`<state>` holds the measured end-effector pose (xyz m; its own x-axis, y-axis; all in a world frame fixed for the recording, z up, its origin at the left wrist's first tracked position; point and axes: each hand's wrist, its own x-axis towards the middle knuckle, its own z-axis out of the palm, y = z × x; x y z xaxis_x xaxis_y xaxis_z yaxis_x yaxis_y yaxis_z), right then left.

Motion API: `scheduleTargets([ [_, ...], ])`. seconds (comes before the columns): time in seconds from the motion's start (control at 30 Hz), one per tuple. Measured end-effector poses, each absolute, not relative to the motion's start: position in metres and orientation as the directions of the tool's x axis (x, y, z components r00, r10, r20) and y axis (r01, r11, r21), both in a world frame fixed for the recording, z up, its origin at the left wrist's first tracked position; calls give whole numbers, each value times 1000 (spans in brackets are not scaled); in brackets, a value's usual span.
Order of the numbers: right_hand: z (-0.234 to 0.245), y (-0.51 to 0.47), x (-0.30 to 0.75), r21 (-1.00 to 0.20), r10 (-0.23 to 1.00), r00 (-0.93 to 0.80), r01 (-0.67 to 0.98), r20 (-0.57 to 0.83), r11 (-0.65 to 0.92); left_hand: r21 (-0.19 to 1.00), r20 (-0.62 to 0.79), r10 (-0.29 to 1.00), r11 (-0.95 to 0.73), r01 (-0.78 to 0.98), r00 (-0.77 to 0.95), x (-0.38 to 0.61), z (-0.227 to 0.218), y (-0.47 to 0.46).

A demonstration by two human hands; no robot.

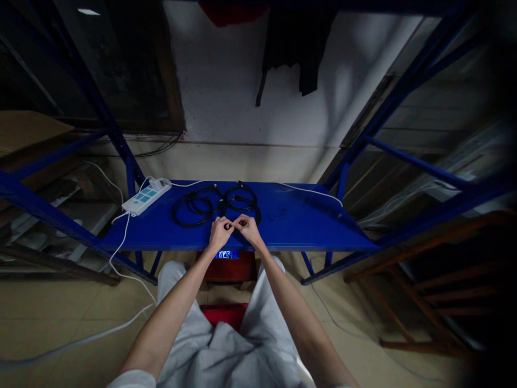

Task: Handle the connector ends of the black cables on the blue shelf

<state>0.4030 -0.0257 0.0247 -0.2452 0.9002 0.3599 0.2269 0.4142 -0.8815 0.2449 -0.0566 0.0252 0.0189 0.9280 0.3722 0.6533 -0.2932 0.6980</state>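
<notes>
My left hand (220, 234) and my right hand (248, 230) meet just over the front edge of the blue table (307, 215). Thumbs and forefingers are pinched, the tips touching each other in the middle. Whatever lies between the tips is too small and dark to make out. Right behind the hands are black coiled cables: one coil (189, 224) spreads to the left, another (244, 186) to the right. Their near parts are partly hidden by my hands. Plug ends show at the back of the coils.
A white power strip (146, 199) sits at the table's left end, its white cord (126, 237) hanging to the floor. Blue frame posts (343, 180) rise at both sides. Below the front edge, a lit screen (226, 254) rests on a red-brown stool (230, 272) between my knees.
</notes>
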Motion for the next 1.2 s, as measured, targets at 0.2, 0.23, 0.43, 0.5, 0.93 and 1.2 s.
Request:
scheduleTargets([
  [0.2, 25, -27, 403, -900, 921, -149, 207, 360, 385, 704, 390, 920, -321, 633, 33, 245, 25, -56],
  [0.23, 25, -27, 403, -889, 916, -150, 223, 373, 399, 706, 393, 919, -328, 628, 38, 245, 25, -57],
  [0.43, 21, -27, 403, -746, 860, -250, 427, 446, 511, 694, 391, 920, -322, 644, 38, 244, 27, -59],
  [0.5, 21, -29, 402, -712, 857, -259, 479, 445, 514, 692, 393, 919, -310, 652, 20, 243, 27, -59],
  [0.93, 26, -35, 401, -648, 845, -321, 543, 428, 535, 698, 370, 929, -274, 661, -6, 242, 26, -60],
  [1.2, 31, -43, 399, -564, 834, -352, 618, 424, 547, 669, 360, 933, -257, 697, -2, 242, 22, -57],
])
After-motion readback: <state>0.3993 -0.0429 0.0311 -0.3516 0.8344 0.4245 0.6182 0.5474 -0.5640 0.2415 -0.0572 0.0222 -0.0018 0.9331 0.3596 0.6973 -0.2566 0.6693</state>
